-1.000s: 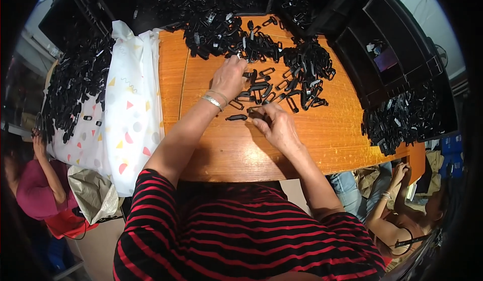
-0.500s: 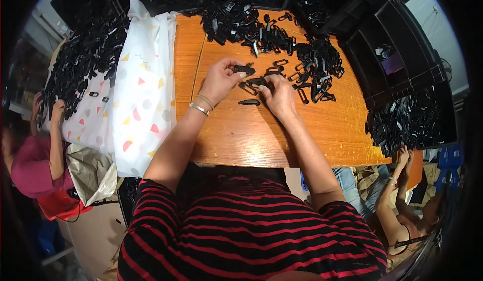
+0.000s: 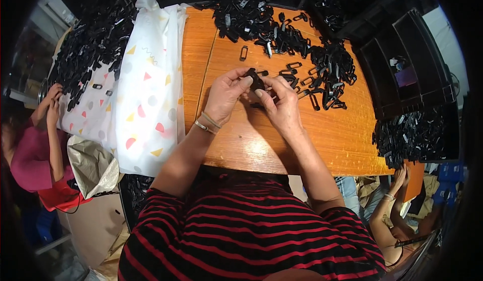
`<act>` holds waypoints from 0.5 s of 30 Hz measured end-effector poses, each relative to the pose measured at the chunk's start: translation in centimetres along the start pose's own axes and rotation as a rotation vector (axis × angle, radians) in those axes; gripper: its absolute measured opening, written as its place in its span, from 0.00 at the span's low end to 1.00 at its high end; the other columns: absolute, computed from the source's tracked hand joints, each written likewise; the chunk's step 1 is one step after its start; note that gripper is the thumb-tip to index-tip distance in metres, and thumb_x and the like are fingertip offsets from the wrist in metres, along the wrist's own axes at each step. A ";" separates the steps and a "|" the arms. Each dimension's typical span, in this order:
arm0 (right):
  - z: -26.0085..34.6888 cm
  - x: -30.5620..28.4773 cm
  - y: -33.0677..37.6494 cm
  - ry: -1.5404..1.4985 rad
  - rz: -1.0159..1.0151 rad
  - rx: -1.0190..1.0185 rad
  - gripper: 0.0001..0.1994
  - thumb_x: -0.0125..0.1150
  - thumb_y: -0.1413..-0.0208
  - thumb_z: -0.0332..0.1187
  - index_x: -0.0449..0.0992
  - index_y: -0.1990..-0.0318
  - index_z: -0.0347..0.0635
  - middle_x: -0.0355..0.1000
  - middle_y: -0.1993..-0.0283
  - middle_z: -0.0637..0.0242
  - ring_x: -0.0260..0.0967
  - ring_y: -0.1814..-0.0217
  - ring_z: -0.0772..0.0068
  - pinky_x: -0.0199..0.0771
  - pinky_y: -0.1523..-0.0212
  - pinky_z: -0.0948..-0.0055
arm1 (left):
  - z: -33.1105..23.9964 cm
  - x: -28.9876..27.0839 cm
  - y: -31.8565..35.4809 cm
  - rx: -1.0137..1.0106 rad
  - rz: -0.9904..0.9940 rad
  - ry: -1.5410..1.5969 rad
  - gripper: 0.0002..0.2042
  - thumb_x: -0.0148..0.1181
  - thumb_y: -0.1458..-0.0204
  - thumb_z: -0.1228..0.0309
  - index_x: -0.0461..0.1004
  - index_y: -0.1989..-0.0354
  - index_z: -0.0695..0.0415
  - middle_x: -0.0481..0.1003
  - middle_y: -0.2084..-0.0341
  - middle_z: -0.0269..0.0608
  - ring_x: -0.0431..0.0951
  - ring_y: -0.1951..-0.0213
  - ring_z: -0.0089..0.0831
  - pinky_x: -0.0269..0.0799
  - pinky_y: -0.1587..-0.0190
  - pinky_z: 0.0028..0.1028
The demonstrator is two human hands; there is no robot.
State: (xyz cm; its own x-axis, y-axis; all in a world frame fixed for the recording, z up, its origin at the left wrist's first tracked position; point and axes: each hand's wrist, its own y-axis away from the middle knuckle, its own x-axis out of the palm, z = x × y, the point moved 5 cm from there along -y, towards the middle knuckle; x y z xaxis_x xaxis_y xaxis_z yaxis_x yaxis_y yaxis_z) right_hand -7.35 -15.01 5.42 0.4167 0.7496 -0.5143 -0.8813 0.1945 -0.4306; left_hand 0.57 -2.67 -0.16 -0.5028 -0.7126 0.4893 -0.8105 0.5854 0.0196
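A wooden counter [image 3: 322, 140] is seen under both hands. Left of the grip, a white cloth with coloured triangles [image 3: 146, 94] is spread over the counter edge. Beyond the grip and to its right, a heap of black plastic buckle parts [image 3: 322, 64] is scattered. A small black buckle piece [image 3: 256, 79] is held above the counter, pinched between the two hands. The left hand [image 3: 225, 95] is closed on its left side with thumb and fingers, and the right hand [image 3: 282, 107] is closed on its right side. A thin bracelet [image 3: 205, 125] is worn just behind the left hand.
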 end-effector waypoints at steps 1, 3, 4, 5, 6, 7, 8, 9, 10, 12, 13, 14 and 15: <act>0.2 0.2 -0.1 0.000 0.005 -0.001 0.12 0.65 0.51 0.24 0.77 0.57 0.36 0.70 0.68 0.59 0.70 0.73 0.69 0.71 0.72 0.73 | -0.2 -0.3 0.2 0.004 -0.017 -0.003 0.14 0.59 0.45 0.75 0.71 0.50 0.63 0.76 0.68 0.32 0.73 0.70 0.14 0.70 0.67 0.15; 0.5 0.5 -0.4 0.016 -0.024 0.006 0.13 0.65 0.52 0.24 0.76 0.57 0.35 0.70 0.68 0.60 0.70 0.73 0.69 0.70 0.73 0.73 | -0.6 -0.5 0.7 0.025 -0.034 -0.031 0.14 0.59 0.44 0.75 0.72 0.50 0.63 0.76 0.70 0.30 0.72 0.71 0.13 0.69 0.68 0.15; 0.7 0.8 -0.6 0.016 -0.018 0.002 0.13 0.65 0.52 0.24 0.76 0.57 0.35 0.70 0.68 0.60 0.70 0.73 0.69 0.70 0.73 0.73 | -1.0 -0.5 0.9 0.046 -0.048 -0.063 0.14 0.59 0.44 0.74 0.72 0.50 0.63 0.75 0.71 0.29 0.71 0.73 0.12 0.68 0.69 0.14; 1.0 1.2 -0.9 0.010 -0.018 -0.005 0.12 0.65 0.52 0.24 0.77 0.58 0.35 0.69 0.68 0.59 0.70 0.73 0.69 0.70 0.73 0.73 | -1.0 -0.8 1.0 0.050 -0.054 -0.060 0.14 0.59 0.44 0.74 0.72 0.50 0.63 0.75 0.71 0.29 0.71 0.73 0.12 0.68 0.69 0.14; 1.2 1.6 -1.2 0.004 -0.018 -0.013 0.12 0.65 0.52 0.24 0.77 0.58 0.35 0.69 0.68 0.59 0.70 0.74 0.69 0.70 0.73 0.73 | -1.2 -1.1 1.1 0.081 -0.049 -0.079 0.14 0.59 0.44 0.75 0.72 0.50 0.63 0.75 0.72 0.28 0.70 0.73 0.12 0.67 0.69 0.14; 1.5 1.9 -1.5 0.003 -0.012 -0.018 0.12 0.65 0.52 0.24 0.77 0.58 0.35 0.69 0.68 0.59 0.70 0.74 0.69 0.70 0.73 0.73 | -1.5 -1.4 1.1 0.113 -0.044 -0.098 0.14 0.59 0.44 0.75 0.73 0.50 0.63 0.75 0.73 0.27 0.70 0.73 0.11 0.67 0.69 0.13; 1.8 2.2 -1.7 0.032 0.007 -0.013 0.12 0.65 0.52 0.24 0.77 0.58 0.35 0.69 0.68 0.59 0.70 0.74 0.69 0.71 0.73 0.74 | -1.8 -1.7 1.1 0.118 -0.050 -0.097 0.14 0.59 0.44 0.75 0.73 0.50 0.63 0.75 0.73 0.27 0.70 0.73 0.11 0.67 0.69 0.13; 2.0 2.6 -1.9 0.059 0.026 -0.008 0.12 0.65 0.52 0.24 0.77 0.58 0.34 0.69 0.68 0.59 0.70 0.74 0.69 0.71 0.74 0.74 | -2.3 -2.0 1.1 0.144 -0.057 -0.137 0.14 0.59 0.45 0.75 0.73 0.50 0.63 0.75 0.71 0.28 0.69 0.73 0.12 0.66 0.69 0.13; 2.1 2.9 -2.0 0.057 0.028 -0.009 0.12 0.65 0.52 0.24 0.77 0.58 0.34 0.69 0.68 0.59 0.70 0.74 0.69 0.71 0.74 0.74 | -2.7 -2.1 1.2 0.165 -0.063 -0.177 0.14 0.59 0.45 0.75 0.74 0.51 0.64 0.75 0.69 0.29 0.69 0.74 0.12 0.66 0.69 0.13; 2.2 3.5 -2.2 0.076 0.029 -0.033 0.12 0.65 0.52 0.23 0.76 0.58 0.35 0.69 0.67 0.58 0.71 0.74 0.65 0.72 0.73 0.72 | -3.6 -2.1 1.6 0.216 -0.086 -0.234 0.14 0.60 0.46 0.76 0.74 0.51 0.64 0.74 0.67 0.31 0.70 0.73 0.13 0.66 0.68 0.13; 2.3 3.9 -2.2 0.072 0.025 -0.031 0.12 0.65 0.52 0.23 0.76 0.58 0.35 0.69 0.67 0.58 0.71 0.74 0.65 0.72 0.73 0.72 | -4.0 -2.1 1.9 0.267 -0.103 -0.292 0.14 0.60 0.46 0.76 0.74 0.51 0.64 0.74 0.65 0.33 0.70 0.71 0.14 0.66 0.67 0.14; 2.7 4.1 -2.1 0.106 -0.004 -0.083 0.12 0.65 0.53 0.23 0.76 0.58 0.35 0.69 0.67 0.57 0.71 0.74 0.63 0.72 0.73 0.70 | -4.0 -2.1 2.2 0.264 -0.098 -0.298 0.14 0.60 0.46 0.76 0.74 0.51 0.64 0.74 0.65 0.33 0.70 0.71 0.14 0.66 0.67 0.14; 3.0 4.4 -2.0 0.141 -0.035 -0.133 0.12 0.64 0.53 0.22 0.76 0.58 0.35 0.68 0.68 0.57 0.71 0.73 0.60 0.73 0.73 0.67 | -3.9 -2.3 2.5 0.287 -0.123 -0.398 0.14 0.60 0.47 0.76 0.74 0.52 0.64 0.73 0.64 0.34 0.71 0.69 0.15 0.67 0.66 0.15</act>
State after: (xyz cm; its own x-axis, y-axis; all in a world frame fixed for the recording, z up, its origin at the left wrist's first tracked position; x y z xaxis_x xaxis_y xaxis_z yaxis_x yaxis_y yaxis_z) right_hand -4.49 -10.22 6.26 0.4818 0.6458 -0.5922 -0.8324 0.1263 -0.5396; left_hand 0.83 1.94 2.13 -0.4285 -0.8945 0.1273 -0.8928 0.3976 -0.2117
